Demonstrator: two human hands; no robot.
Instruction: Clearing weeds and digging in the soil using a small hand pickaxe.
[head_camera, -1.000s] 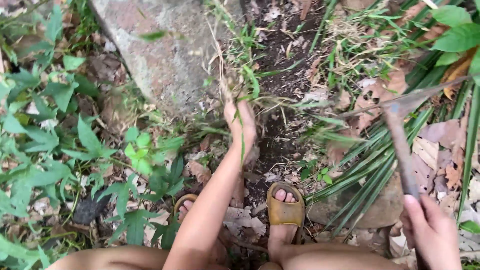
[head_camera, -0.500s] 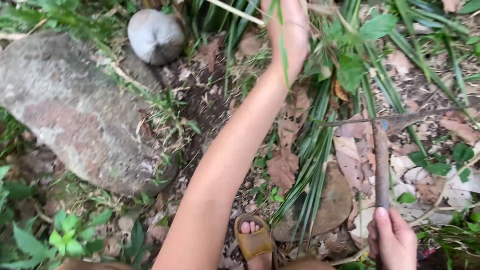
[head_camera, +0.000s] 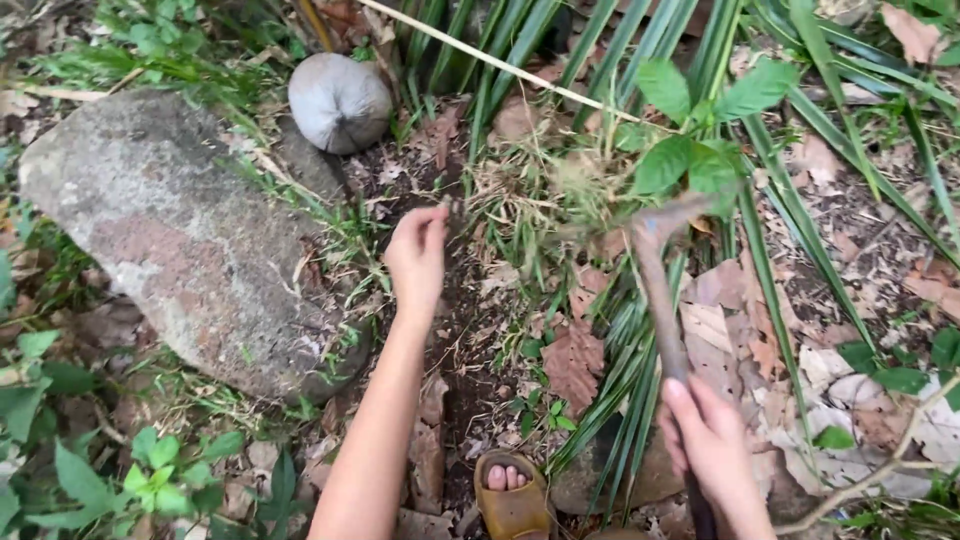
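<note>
Right hand (head_camera: 715, 445) clamped on hoe handle (head_camera: 660, 300) | left hand (head_camera: 418, 255) loosely spread above soil (head_camera: 455, 330)

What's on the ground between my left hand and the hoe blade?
In the head view, dry grass and dark soil lie between the left hand and the hoe blade.

A large mottled grey-pink rock (head_camera: 180, 235) lies at nine o'clock, with a round grey coconut (head_camera: 339, 101) just beyond it at eleven. Long palm fronds (head_camera: 620, 50) fan across twelve to three o'clock. A tan sandal (head_camera: 512, 500) sits at six, brown dry leaves (head_camera: 572, 360) beside it.
</note>
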